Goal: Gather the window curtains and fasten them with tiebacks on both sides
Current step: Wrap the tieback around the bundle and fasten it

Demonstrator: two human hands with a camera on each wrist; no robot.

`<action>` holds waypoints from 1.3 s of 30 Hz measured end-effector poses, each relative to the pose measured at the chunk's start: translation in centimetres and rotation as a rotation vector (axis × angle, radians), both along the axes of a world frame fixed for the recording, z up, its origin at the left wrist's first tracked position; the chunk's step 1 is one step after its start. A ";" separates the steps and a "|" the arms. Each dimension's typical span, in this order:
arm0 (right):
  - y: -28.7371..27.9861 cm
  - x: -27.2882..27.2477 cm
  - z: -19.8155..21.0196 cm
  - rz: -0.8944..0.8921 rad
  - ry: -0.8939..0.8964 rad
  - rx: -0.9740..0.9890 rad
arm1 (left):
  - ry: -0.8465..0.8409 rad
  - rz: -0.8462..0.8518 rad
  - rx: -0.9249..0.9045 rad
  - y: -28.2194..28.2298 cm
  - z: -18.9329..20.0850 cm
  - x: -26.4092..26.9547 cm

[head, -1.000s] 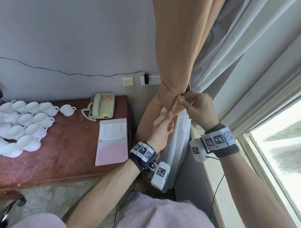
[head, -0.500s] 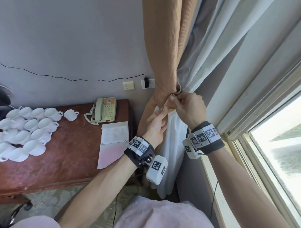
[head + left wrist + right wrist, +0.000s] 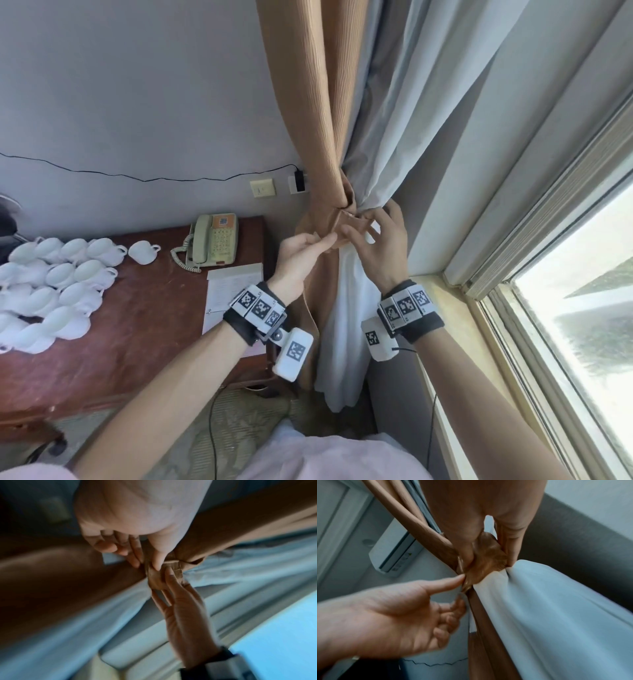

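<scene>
A tan curtain [image 3: 308, 102] and a white sheer curtain [image 3: 404, 120] hang bunched together beside the window. A tan tieback [image 3: 351, 222] cinches them at hand height. My left hand [image 3: 308, 248] reaches in from the left and pinches the tieback's end between thumb [image 3: 157, 559] and fingers. My right hand [image 3: 380, 236] is on the right side of the bundle. Its thumb and forefinger pinch the tieback [image 3: 486, 561] while its other fingers are spread and fairly straight. How the tieback's ends join is hidden behind the fingers.
Left of the curtains stands a wooden desk [image 3: 130, 335] with several white cups [image 3: 51, 284], a telephone [image 3: 212, 240] and an open paper folder [image 3: 233, 291]. Wall sockets [image 3: 263, 187] sit behind. The window sill [image 3: 455, 325] and window [image 3: 582, 325] lie to the right.
My right hand's fingers have spread out from a curled grip on the tieback. My left hand has come up level with the tieback, its fingertips now at the strap.
</scene>
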State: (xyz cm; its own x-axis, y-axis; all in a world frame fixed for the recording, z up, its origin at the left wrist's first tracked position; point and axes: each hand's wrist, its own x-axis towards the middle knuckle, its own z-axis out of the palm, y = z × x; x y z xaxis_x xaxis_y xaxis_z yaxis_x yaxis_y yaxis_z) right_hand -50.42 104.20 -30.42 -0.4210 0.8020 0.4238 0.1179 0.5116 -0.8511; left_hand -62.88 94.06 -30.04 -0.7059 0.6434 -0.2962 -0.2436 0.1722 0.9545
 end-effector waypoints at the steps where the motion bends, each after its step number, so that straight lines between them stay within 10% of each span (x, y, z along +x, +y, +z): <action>1: 0.1 0.1 -0.2 0.012 0.054 -0.026 | 0.191 0.023 -0.032 0.3 0.1 -0.5; 5: 1.1 0.9 -0.7 0.082 0.161 -0.121 | 0.698 -0.207 -0.172 1.7 2.8 -3.3; 8: 1.8 1.2 -1.2 0.107 0.157 -0.149 | 0.716 -0.438 -0.126 3.0 4.1 -4.3; 26: 6.1 -2.5 0.2 0.021 -0.028 -0.301 | 0.952 -0.270 -0.281 3.9 3.0 -5.6; 39: 0.2 -2.4 5.9 -0.098 -0.450 -0.357 | 0.981 -0.638 -0.393 -0.4 8.0 -8.1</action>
State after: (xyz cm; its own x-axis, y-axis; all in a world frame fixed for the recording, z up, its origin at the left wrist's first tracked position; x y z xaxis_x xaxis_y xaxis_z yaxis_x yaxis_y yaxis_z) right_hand -52.82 104.42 -24.50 -0.4133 0.9067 -0.0834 0.5402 0.1704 -0.8241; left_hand -70.97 93.66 -22.01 -0.3308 0.9412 -0.0692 0.7792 0.3138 0.5425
